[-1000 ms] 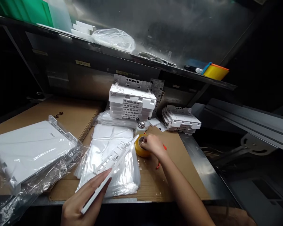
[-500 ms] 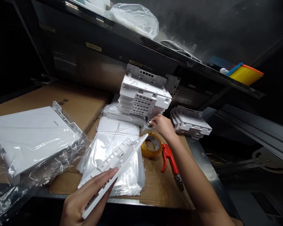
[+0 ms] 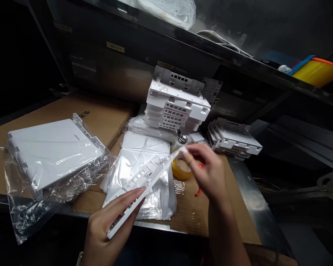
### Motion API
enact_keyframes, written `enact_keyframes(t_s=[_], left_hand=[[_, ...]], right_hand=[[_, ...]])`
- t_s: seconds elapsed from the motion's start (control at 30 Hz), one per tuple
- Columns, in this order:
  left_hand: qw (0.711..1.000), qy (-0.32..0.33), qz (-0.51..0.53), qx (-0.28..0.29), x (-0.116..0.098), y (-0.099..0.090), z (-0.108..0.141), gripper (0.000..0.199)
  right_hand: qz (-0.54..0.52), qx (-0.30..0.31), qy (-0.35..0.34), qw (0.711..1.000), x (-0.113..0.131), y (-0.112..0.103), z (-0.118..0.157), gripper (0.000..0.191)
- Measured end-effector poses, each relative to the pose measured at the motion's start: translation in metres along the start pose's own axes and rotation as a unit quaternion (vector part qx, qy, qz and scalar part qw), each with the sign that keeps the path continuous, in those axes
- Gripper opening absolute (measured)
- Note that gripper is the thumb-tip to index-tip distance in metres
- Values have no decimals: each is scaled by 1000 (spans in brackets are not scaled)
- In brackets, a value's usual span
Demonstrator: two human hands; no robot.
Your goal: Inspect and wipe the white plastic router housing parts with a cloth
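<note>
My left hand (image 3: 115, 225) is closed around the lower end of a white plastic housing panel (image 3: 144, 183), tilted up over the bags. At the panel's upper tip, my right hand (image 3: 205, 166) pinches a small white wad of cloth (image 3: 184, 150), which appears to touch the edge. Just behind the fingers stands a small dispenser bottle with a metal cap (image 3: 182, 137), its lid flipped up. A roll of yellowish tape (image 3: 180, 170) lies beneath the right hand. That hand largely hides a red air blow gun (image 3: 199, 192).
A bagged white panel (image 3: 55, 151) rests on cardboard (image 3: 105, 114) at left. Clear plastic bags (image 3: 135, 159) lie mid-bench. Stacked white housings (image 3: 177, 99) stand behind, with another stack (image 3: 233, 138) at right. Overhead, a shelf (image 3: 144, 27) carries a plastic bag and a yellow container (image 3: 319, 72).
My right hand has moved from the dispenser bottle toward me, bringing the white wad to the panel's tip. My left hand still holds the panel. The view has shifted slightly.
</note>
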State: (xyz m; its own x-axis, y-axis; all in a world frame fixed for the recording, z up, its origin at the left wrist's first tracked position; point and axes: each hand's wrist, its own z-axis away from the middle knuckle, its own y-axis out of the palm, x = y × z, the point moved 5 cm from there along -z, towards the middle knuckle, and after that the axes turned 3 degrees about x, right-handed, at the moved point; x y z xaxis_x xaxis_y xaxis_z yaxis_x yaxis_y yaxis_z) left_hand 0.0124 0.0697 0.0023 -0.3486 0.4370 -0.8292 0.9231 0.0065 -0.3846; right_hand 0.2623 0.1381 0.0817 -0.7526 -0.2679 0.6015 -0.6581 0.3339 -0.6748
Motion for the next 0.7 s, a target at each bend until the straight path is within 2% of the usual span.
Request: enact_keyframes(t_s=[0.03,0.1,0.2,0.33,0.47,0.6,0.7], left_hand=[[1000,2,-1,0,0,1,0,34],[1000,11,-3,1,0,1,0,34],[1000,25,0,7,-1,3,2,35],[1000,31,4,4,-2,4,3,41],[1000,23,-7,9,-1,5,3,40],[1000,25,8,9,0,3,5,44],[1000,17,10,6,-1,3,5,41]], right_hand=[[-73,3,-20,997,18,5,19,12],[-153,13,-35,987,47,17,50,6],[-198,9,-51,979,70,35,74,11],[-193,3,-76,978,71,42,74,12],[-158,-30,-62,985,67,38,71,13],[-172,23,-131,976,82,43,79,13],[-184,25,-131,974,73,42,71,12]])
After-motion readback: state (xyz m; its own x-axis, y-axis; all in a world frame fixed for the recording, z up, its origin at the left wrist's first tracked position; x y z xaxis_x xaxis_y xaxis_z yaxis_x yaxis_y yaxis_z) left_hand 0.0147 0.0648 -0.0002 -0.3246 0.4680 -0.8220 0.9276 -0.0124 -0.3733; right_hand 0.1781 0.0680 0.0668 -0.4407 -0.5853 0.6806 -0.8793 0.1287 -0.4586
